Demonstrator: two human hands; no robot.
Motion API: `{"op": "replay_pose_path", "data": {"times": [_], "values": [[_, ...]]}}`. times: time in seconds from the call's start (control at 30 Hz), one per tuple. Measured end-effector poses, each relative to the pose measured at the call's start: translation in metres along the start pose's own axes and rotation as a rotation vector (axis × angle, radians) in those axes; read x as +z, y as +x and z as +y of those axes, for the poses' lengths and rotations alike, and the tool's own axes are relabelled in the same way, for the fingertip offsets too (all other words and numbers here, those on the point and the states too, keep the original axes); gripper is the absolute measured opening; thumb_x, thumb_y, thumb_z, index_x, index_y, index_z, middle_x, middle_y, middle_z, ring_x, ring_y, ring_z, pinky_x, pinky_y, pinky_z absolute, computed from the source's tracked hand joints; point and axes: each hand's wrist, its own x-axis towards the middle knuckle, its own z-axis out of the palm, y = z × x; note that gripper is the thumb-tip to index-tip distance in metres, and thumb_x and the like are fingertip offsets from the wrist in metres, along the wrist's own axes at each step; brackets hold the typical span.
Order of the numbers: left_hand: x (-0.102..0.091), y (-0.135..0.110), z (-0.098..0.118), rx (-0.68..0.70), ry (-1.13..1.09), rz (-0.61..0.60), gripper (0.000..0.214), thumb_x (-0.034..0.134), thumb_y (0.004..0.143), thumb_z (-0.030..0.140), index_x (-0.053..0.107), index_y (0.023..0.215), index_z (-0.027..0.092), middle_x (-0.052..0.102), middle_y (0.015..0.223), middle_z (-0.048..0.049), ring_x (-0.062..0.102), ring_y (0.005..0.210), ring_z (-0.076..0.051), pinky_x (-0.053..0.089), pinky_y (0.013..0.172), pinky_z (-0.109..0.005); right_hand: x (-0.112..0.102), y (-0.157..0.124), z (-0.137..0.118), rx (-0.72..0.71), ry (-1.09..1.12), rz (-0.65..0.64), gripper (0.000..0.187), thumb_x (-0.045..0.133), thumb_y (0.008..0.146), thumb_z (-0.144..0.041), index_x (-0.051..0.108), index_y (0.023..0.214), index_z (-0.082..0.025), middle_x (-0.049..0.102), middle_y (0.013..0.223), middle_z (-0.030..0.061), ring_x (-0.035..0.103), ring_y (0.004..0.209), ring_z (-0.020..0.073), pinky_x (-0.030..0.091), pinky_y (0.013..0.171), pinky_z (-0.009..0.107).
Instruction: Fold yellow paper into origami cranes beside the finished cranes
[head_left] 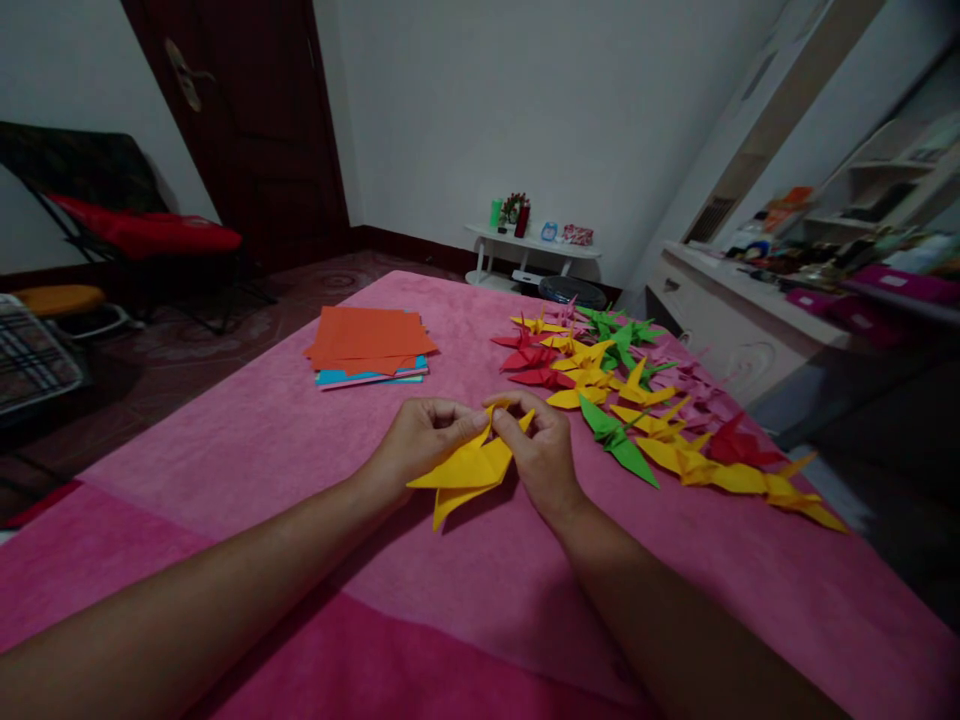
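Note:
Between my two hands is a yellow paper crane (pixel 469 468), its wings pointing toward me and its narrow tips at the far end. My left hand (pixel 427 440) is closed on its left side, thumb and fingers pinching near a tip. On the other side my right hand (pixel 541 448) pinches the far tip between thumb and forefinger. The undersides of the fingers are partly hidden. Just right of my right hand lies a green paper crane (pixel 619 440) on the pink cloth (pixel 300 480).
A stack of square paper (pixel 371 340), orange on top with blue below, sits at the far left of the cloth. Several folded cranes (pixel 592 360) in yellow, red, green and pink crowd the right side. A white dresser (pixel 742 320) stands beyond the right edge.

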Motion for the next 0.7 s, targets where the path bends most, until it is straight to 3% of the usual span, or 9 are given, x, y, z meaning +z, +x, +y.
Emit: {"op": "replay_pose_path", "data": {"times": [0.4, 0.7], "values": [[-0.0016, -0.0003, -0.0027, 0.176, 0.133, 0.036, 0.032, 0.075, 0.068, 0.045, 0.075, 0.073, 0.013, 0.071, 0.065, -0.0048, 0.059, 0.055, -0.013, 0.041, 0.046, -0.019, -0.0052, 0.0009, 0.0035, 0.066, 0.097, -0.044, 0.021, 0.057, 0.085, -0.031, 0.074, 0.085, -0.019, 0.06, 0.065, -0.0008, 0.055, 0.06, 0.0123, 0.042, 0.057, 0.023], [0.0012, -0.0043, -0.0005, 0.104, 0.071, -0.011, 0.029, 0.074, 0.069, 0.041, 0.073, 0.071, 0.012, 0.067, 0.06, -0.0022, 0.054, 0.049, -0.01, 0.038, 0.043, -0.017, -0.0053, 0.0002, 0.0047, 0.074, 0.181, -0.099, 0.023, 0.054, 0.088, -0.03, 0.071, 0.079, -0.018, 0.06, 0.066, -0.001, 0.052, 0.06, 0.0118, 0.039, 0.056, 0.022]]}}
